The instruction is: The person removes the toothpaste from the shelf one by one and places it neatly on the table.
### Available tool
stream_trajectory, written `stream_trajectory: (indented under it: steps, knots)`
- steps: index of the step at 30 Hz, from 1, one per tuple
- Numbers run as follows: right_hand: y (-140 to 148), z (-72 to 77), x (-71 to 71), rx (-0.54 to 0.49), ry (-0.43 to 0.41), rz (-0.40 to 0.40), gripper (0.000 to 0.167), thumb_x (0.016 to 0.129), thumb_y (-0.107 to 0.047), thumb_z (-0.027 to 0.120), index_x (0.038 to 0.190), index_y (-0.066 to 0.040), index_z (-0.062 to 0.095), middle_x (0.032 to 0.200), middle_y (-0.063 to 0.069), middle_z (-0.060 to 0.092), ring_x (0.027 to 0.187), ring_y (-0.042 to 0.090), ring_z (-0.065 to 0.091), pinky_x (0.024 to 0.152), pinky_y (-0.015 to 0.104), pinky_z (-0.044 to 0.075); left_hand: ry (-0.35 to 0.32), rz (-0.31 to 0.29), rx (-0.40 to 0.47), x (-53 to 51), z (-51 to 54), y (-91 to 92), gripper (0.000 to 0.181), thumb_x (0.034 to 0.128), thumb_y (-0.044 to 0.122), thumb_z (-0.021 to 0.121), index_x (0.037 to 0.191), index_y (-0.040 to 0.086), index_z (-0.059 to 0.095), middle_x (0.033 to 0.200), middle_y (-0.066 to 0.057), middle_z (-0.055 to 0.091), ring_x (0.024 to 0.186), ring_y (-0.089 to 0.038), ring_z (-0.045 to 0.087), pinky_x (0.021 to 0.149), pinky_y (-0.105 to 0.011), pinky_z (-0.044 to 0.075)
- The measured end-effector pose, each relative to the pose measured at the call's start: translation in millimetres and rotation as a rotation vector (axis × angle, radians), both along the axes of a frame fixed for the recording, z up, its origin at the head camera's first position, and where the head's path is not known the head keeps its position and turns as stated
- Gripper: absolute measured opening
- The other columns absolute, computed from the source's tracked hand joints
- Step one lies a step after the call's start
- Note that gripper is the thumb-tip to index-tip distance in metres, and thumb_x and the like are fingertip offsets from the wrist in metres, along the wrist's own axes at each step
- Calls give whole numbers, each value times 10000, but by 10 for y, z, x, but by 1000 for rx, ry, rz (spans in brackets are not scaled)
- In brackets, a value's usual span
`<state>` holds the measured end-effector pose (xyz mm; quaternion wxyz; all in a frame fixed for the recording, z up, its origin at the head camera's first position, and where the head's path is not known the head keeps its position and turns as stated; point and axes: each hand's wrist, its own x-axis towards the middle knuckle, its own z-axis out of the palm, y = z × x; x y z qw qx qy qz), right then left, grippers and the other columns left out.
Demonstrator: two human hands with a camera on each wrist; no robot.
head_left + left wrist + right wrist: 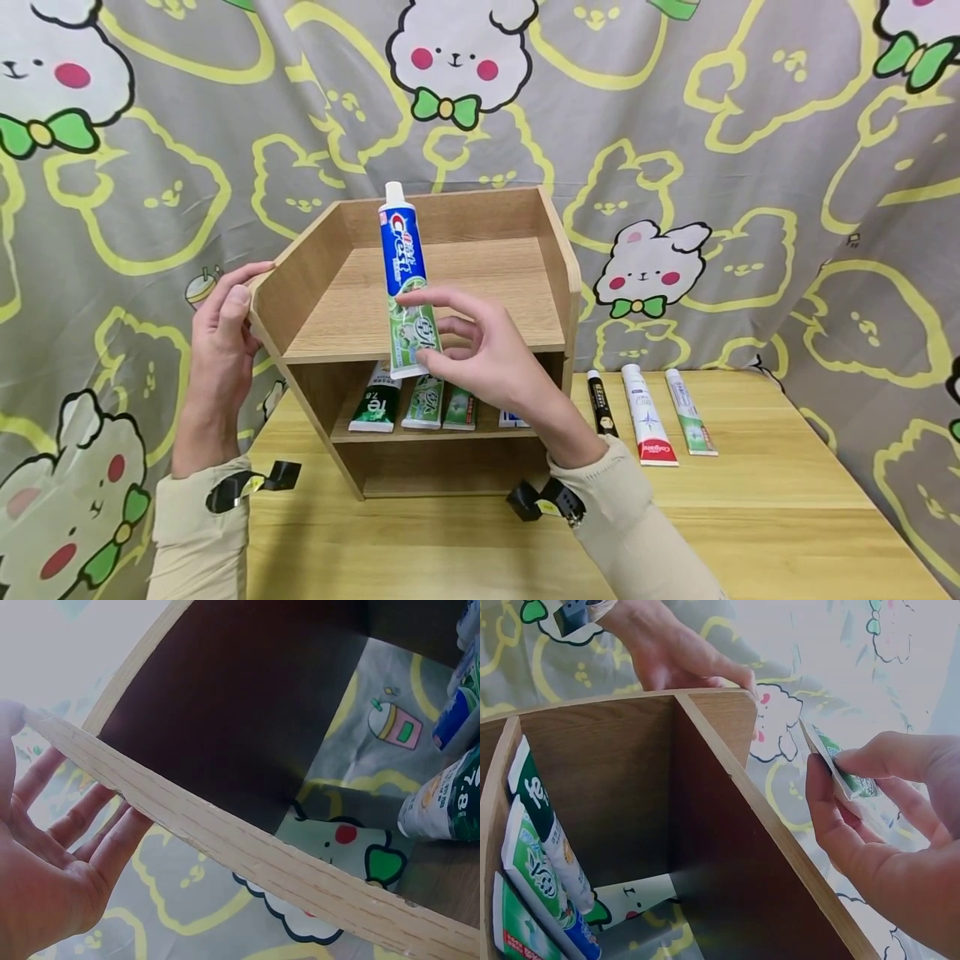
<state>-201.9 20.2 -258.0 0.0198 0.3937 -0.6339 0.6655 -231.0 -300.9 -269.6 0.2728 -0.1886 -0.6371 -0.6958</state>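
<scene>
My right hand (487, 354) pinches a blue and green Crest toothpaste tube (405, 287) near its lower end, cap upward, in front of the upper board of a wooden shelf (502, 283). In the right wrist view the tube (847, 769) shows edge-on between thumb and fingers. At the shelf's left side panel, my left hand (221, 350) grips the edge; the left wrist view has its fingers (112, 840) against the panel's outer face. On the middle level lie a dark green tube (375, 407), a green tube (423, 404) and others, partly hidden by my right hand.
Right of the shelf, a black tube (601, 404), a red and white Colgate tube (648, 421) and a white and green tube (692, 414) lie on the wooden table (765, 517). A patterned curtain (750, 167) hangs behind and beside the table.
</scene>
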Motion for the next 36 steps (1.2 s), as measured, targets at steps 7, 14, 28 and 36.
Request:
stream_trajectory:
  steps: [7,14,28,36]
  knots:
    - [61,-94,74,1,50,-13,498,901,112,671,1367,-58,630,1431,46,570,1117,236,683,858,404,584,-3,1,-5,7,-12,-1,426,1022,226,499,1373,19,623,1242,-192,553,1000,-287,601,682,-283,586]
    - [160,-178,184,-8,65,-32,498,888,106,700,1353,-64,642,1403,45,583,1047,244,682,814,407,598,-4,0,-13,4,-18,0,427,1022,228,500,1376,24,622,1248,-188,552,1003,-286,601,689,-281,586]
    - [398,-381,328,-25,117,-76,538,848,118,750,1346,-51,637,1370,64,603,1060,267,670,795,420,602,0,-6,0,-1,-19,4,426,1021,229,504,1374,22,624,1233,-188,548,976,-281,599,667,-285,586]
    - [553,-448,432,-23,135,-119,531,840,121,763,1327,-60,653,1354,71,603,1052,266,638,781,411,603,9,-12,-3,0,-8,5,431,1019,231,503,1374,16,621,1221,-192,545,963,-282,597,661,-282,584]
